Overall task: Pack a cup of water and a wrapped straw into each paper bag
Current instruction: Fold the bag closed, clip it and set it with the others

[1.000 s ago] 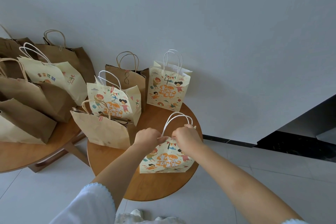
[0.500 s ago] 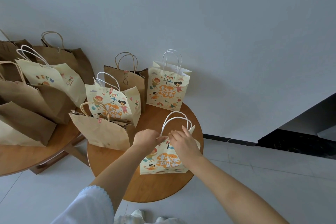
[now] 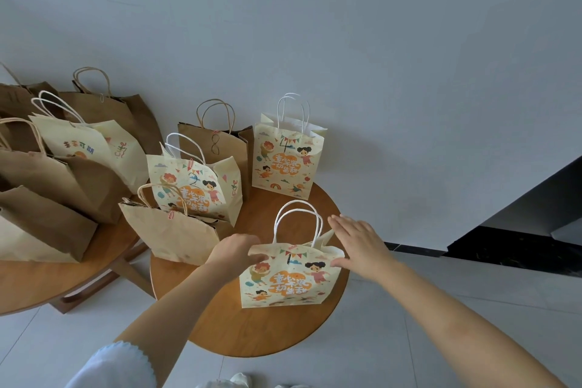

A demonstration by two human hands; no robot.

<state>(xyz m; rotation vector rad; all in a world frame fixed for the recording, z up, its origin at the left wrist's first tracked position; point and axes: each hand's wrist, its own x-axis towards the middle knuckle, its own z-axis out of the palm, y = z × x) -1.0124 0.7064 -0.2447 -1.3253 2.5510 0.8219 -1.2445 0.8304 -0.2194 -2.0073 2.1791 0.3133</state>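
A cream cartoon-printed paper bag (image 3: 288, 280) with white handles stands at the front of the small round wooden table (image 3: 252, 331). My left hand (image 3: 236, 250) pinches the bag's top left corner. My right hand (image 3: 359, 244) lies at the bag's top right corner with fingers straight and spread, thumb touching the paper edge. The bag's top looks closed flat. No cup or straw is visible; the bags hide their contents.
Behind stand a plain kraft bag (image 3: 170, 238), another cartoon bag (image 3: 195, 189), a brown bag (image 3: 217, 148) and a cartoon bag (image 3: 286, 161) by the wall. A second table (image 3: 37, 280) at left carries several more bags. Grey tiled floor lies below.
Both hands have slid apart from the middle of the bag's top to its two corners. My right hand has opened, its fingers now straight and spread.
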